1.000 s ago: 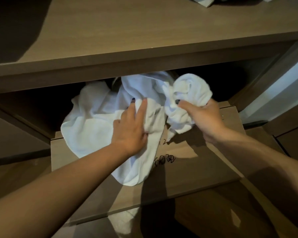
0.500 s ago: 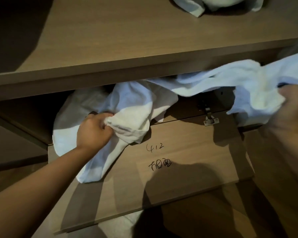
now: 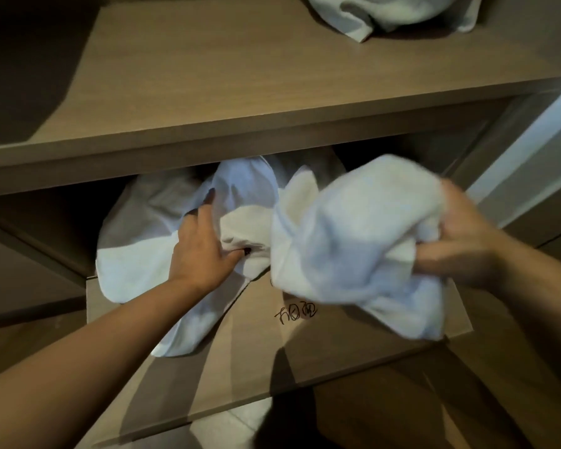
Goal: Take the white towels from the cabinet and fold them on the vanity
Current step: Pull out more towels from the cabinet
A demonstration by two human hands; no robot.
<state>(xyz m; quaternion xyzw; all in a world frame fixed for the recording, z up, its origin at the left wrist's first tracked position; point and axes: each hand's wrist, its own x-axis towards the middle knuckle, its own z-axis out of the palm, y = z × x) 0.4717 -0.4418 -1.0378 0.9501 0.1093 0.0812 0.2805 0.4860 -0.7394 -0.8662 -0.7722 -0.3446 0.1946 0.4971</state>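
Observation:
A heap of white towels (image 3: 136, 273) spills out of the dark cabinet opening onto the fold-down wooden door (image 3: 250, 361). My left hand (image 3: 201, 251) grips a fold of that heap at its middle, thumb tucked under the cloth. My right hand (image 3: 460, 241) clutches a bunched white towel (image 3: 353, 244), held in the air above the door's right half; motion blurs it. Another white towel (image 3: 386, 14) lies on the vanity top (image 3: 240, 85) at the upper right, partly cut off by the frame.
Black handwriting (image 3: 295, 314) marks the inside of the open door. The vanity's front edge (image 3: 208, 157) overhangs the cabinet opening. A pale wall or door frame (image 3: 531, 150) stands at the right. Pale floor (image 3: 227, 422) shows below the door.
My right hand has swung back from the far right toward the middle, and its stretched towel is now bunched up. My left hand has shifted up and right on the heap.

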